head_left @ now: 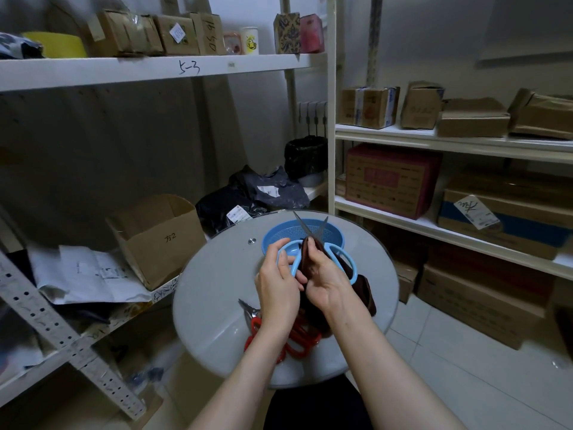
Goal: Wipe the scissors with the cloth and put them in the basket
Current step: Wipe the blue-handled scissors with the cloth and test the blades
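Scissors [313, 240]: light-blue handles, blades spread and pointing away, held above the round table in front of the basket
Cloth [366, 293]: dark brown, wrapped around the scissors near the pivot, its end hanging down to the right
Right hand [325, 280]: grasping the cloth against the scissors
Left hand [277, 277]: fingers gripping the left handle loop
Basket [279, 235]: blue, round, at the table's far side just behind the blades
Red scissors [297, 336]: lying on the table's near side under the forearms
Table [217, 290]: round, pale grey, between shelves stacked with cardboard boxes
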